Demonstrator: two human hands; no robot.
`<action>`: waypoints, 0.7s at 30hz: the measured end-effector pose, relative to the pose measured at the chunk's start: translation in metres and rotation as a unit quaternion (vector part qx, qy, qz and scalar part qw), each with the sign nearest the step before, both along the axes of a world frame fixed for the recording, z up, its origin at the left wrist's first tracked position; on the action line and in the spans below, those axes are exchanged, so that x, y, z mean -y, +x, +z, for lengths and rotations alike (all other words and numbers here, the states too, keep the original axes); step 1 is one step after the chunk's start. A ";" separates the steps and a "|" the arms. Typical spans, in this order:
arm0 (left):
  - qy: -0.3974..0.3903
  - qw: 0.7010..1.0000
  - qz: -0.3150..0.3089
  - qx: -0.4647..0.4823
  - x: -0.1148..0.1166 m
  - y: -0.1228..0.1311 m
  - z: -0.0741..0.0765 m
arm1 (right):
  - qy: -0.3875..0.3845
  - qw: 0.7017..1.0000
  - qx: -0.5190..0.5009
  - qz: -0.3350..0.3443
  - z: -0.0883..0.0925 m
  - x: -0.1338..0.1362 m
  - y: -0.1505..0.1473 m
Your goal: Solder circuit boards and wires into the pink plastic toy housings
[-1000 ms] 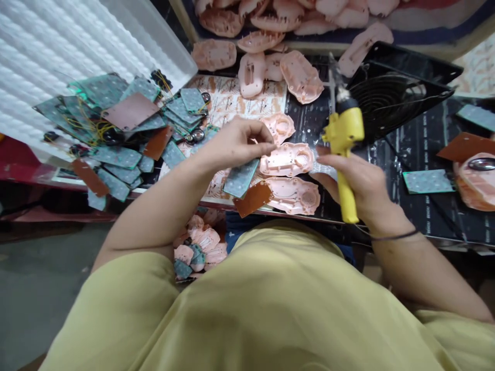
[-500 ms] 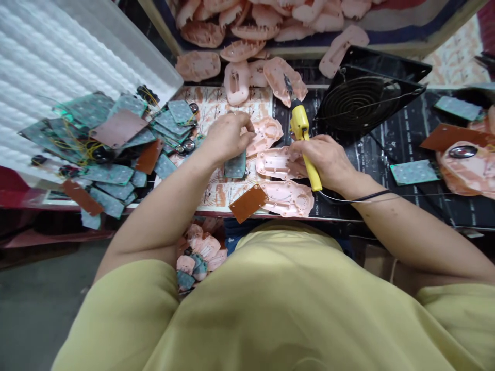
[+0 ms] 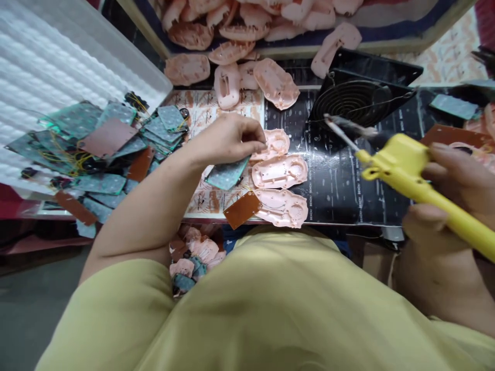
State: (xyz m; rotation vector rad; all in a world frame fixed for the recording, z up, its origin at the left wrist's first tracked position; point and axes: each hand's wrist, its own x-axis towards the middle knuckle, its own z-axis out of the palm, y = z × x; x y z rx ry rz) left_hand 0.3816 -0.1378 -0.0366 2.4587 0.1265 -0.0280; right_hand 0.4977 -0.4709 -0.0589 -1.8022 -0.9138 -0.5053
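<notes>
My right hand (image 3: 444, 206) is wrapped round a yellow soldering gun (image 3: 402, 159), raised close to the camera at the right, its metal tip pointing left over the black bench cover. My left hand (image 3: 235, 136) is closed in a pinch at the topmost of three pink plastic shells (image 3: 276, 144); whatever lies between the fingertips is hidden. Under that hand a green circuit board (image 3: 226, 176) lies tilted beside the shells. Nearer me are the middle shell (image 3: 279, 171) and the front shell (image 3: 284, 207), with a brown board (image 3: 243, 208) against the front one's left end.
Circuit boards with yellow wires (image 3: 88, 144) are heaped at the left by a white corrugated panel (image 3: 58, 62). A black fan (image 3: 356, 100) stands at the back right. Pink shells fill a bin (image 3: 247, 20) behind, and more lie before it. Other boards (image 3: 454, 106) lie far right.
My right hand has swung the soldering gun from the shells rightward and up toward the camera. The left hand stays by the top shell; the circuit board under it has tilted.
</notes>
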 end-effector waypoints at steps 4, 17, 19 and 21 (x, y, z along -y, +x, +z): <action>0.037 0.995 -0.032 -0.083 0.029 -0.006 0.001 | 0.061 0.992 -0.107 0.012 -0.018 0.010 -0.002; 0.185 0.973 0.002 -0.138 0.073 -0.006 -0.011 | -0.064 0.974 -0.142 0.164 -0.051 0.026 -0.007; 0.183 0.974 0.003 -0.136 0.074 -0.005 -0.011 | -0.092 0.971 -0.140 0.170 -0.051 0.026 -0.004; 0.180 0.975 0.006 -0.131 0.074 -0.006 -0.012 | -0.104 0.972 -0.129 0.168 -0.051 0.025 -0.002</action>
